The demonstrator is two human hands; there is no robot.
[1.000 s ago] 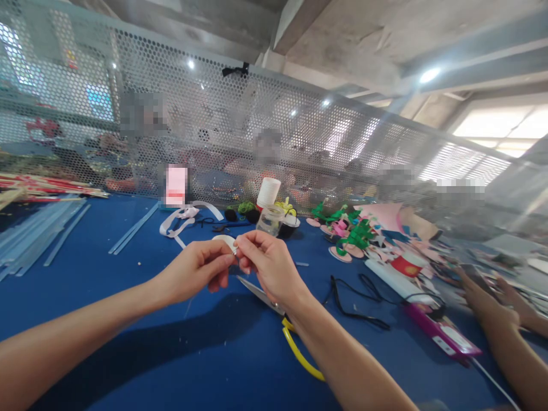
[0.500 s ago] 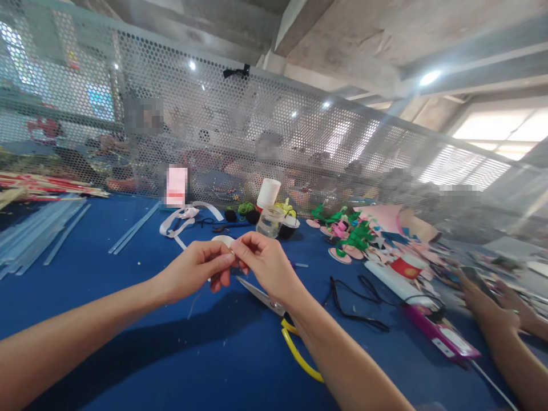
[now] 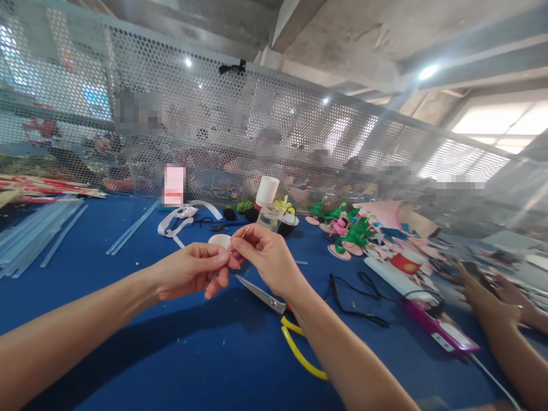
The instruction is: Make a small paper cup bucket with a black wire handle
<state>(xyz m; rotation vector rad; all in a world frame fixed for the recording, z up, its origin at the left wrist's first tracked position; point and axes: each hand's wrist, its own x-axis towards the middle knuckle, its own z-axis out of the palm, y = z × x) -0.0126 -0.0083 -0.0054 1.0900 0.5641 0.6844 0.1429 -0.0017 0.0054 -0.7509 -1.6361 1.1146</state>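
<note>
My left hand and my right hand meet above the blue table, thumbs and fingers pinched together. A thin, twisted, wire-like strand runs slantwise through both pinches, its upper tip showing above the right fingers and a fine end hanging below the left. Its exact material is too small to tell. Just behind the fingers is a white round object, partly covered. A pair of scissors with yellow handles lies below my right hand, blades pointing left, its handles partly hidden by my forearm.
Behind are a clear jar, stacked white cups and white ribbon. Translucent strips lie left. Green craft pieces, a black cable and a purple power strip lie right, near another person's hands.
The strand now shows above my right fingers, where it was hidden before. My left hand has dropped slightly, its fingers shifting along the strand. The view has moved a little.
</note>
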